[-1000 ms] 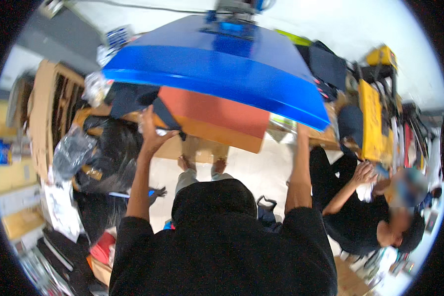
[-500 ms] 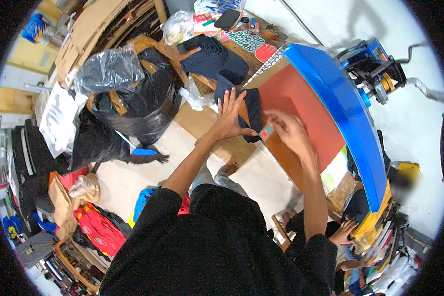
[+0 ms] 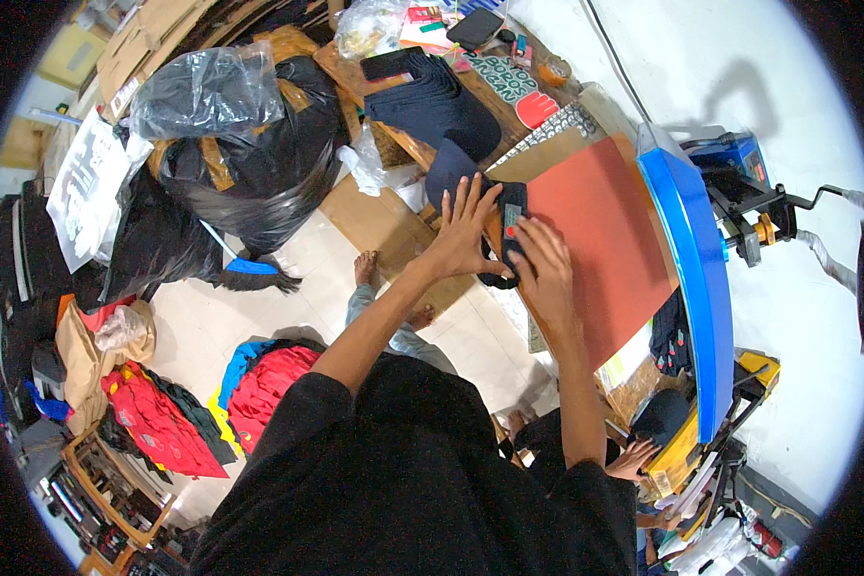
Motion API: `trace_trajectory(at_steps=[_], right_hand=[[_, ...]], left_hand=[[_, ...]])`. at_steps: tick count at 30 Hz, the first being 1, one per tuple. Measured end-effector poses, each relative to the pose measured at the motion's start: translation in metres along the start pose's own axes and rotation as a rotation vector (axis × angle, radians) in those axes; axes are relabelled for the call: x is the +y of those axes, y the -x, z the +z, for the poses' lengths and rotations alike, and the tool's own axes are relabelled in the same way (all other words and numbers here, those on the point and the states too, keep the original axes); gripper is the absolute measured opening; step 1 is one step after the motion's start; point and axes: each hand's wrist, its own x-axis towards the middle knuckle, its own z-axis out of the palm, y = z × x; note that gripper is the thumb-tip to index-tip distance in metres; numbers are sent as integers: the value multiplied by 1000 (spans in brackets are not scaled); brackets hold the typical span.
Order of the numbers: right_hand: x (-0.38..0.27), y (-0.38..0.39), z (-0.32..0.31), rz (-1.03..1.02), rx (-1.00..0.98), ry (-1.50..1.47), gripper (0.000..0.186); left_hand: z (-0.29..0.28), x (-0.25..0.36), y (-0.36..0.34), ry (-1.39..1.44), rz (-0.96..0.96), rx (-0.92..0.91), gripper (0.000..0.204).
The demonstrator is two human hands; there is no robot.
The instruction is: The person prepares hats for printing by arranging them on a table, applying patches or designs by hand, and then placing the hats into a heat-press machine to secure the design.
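A dark navy cap (image 3: pixel 445 171) lies at the left edge of the heat press bed, its band toward me. A small grey-green label (image 3: pixel 512 219) with a red dot lies flat on the band. My left hand (image 3: pixel 459 238) is open on the cap, its fingers spread and its thumb near the lower edge. My right hand (image 3: pixel 544 259) has its fingers stretched out over the cap beside the label, fingertips touching its lower end. The right thumb is mostly hidden.
The red press bed (image 3: pixel 595 240) extends to the right, beside the blue press head (image 3: pixel 686 288). Stacked navy caps (image 3: pixel 437 110) and a phone (image 3: pixel 475 29) lie on the wooden table. Black bags (image 3: pixel 259 182) stand left. Another person's hand (image 3: pixel 634 459) is at lower right.
My right hand has brought the label, held pinched before, down onto the cap's band and spread its fingers there. My left hand stays on the cap. The view has shifted.
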Motion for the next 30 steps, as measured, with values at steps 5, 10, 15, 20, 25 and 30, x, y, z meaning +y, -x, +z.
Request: trace_trajectory(at_steps=[5, 10, 15, 20, 25, 30], right_hand=[[9, 10, 9, -75, -79, 134, 48], [10, 2, -1, -127, -112, 123, 51], [11, 2, -8, -130, -104, 84, 49], [19, 6, -2, -135, -45, 1, 51], [19, -1, -5, -152, -41, 45, 55], [34, -2, 0, -230, -90, 90, 68]], left_hand=[[1, 1, 1, 4, -11, -6, 136], [-2, 3, -1, -24, -8, -5, 135], [0, 2, -3, -18, 1, -18, 136], [-1, 1, -2, -11, -2, -31, 134], [0, 2, -3, -46, -4, -40, 134], [4, -2, -2, -37, 1, -27, 137]])
